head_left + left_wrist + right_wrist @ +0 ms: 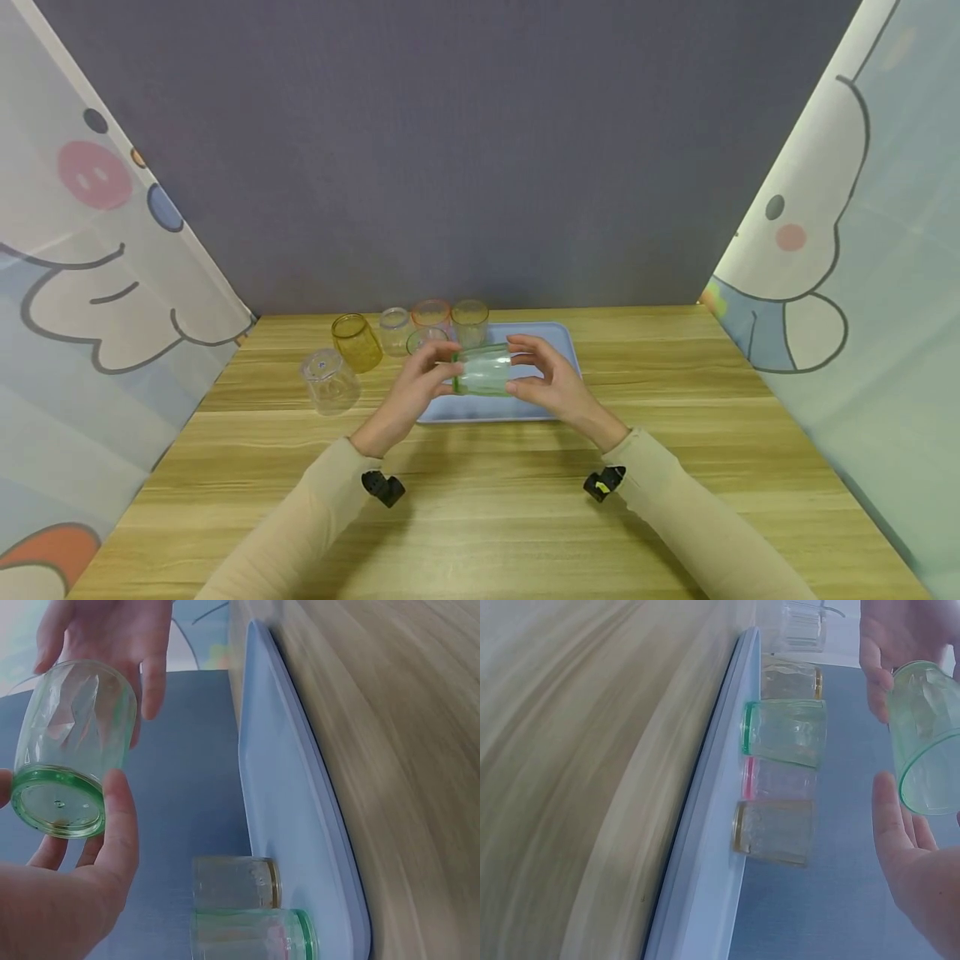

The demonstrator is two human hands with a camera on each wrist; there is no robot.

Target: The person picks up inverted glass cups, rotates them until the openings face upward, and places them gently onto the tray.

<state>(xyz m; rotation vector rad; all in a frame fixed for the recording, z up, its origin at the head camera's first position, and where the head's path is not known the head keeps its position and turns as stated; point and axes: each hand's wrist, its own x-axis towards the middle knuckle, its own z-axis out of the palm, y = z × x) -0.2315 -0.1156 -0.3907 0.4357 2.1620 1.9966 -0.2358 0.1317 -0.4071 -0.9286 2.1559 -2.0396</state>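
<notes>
A pale green glass tumbler (482, 370) lies sideways in the air over the blue tray (564, 340). My left hand (422, 377) grips it around its thick green base, thumb and fingers on opposite sides. At the rim end is my right hand (551, 383), its fingers spread around the mouth of the tumbler. In the right wrist view a fingertip of that hand stands slightly apart from the rim. Upright at the tray's left end are a second green tumbler (786, 732), a pink-based tumbler (781, 778) and a brownish tumbler (774, 831).
Left of the tray, an amber tumbler (357, 343) and a clear tumbler (394, 332) stand on the wooden table (480, 517). Another clear tumbler (330, 382) is nearer the front left. A grey panel (480, 158) rises behind, with printed curtains (862, 250) at both sides.
</notes>
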